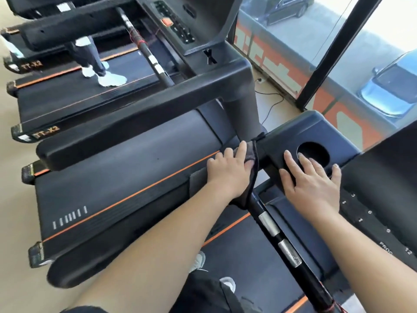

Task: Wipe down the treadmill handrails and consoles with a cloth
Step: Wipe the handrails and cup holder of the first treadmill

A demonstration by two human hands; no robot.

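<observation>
The cloth, a dark grey, soft-looking rag with a stitched hem, lies draped over the near handrail right where that rail meets the console. The left hand presses flat on top of it, fingers spread and extended rather than curled, palm pinning the fabric to the rail. One edge of the rag hangs down just past the thumb side of that hand, folding over the rail's inner face.

Just beside that hand, toward the right, the right hand lies flat and empty on the console's smooth, matte black plastic shell, fingers splayed. Its fingertips sit at the rim of a round, deep cup holder. The two hands are near each other but not touching.

Below the hands, a slim black crossbar with two shiny metal grip sensors runs back toward the body. Under the right forearm, white printed numbers mark the console's keypad.

Beyond the cloth hand, a second chunky, rounded black handrail belongs to the next treadmill, whose flat dark belt carries a thin orange stripe. Farther out, another person's legs in dark trousers and white shoes stand on a third treadmill. Past the console, a big window shows parked cars outside.
</observation>
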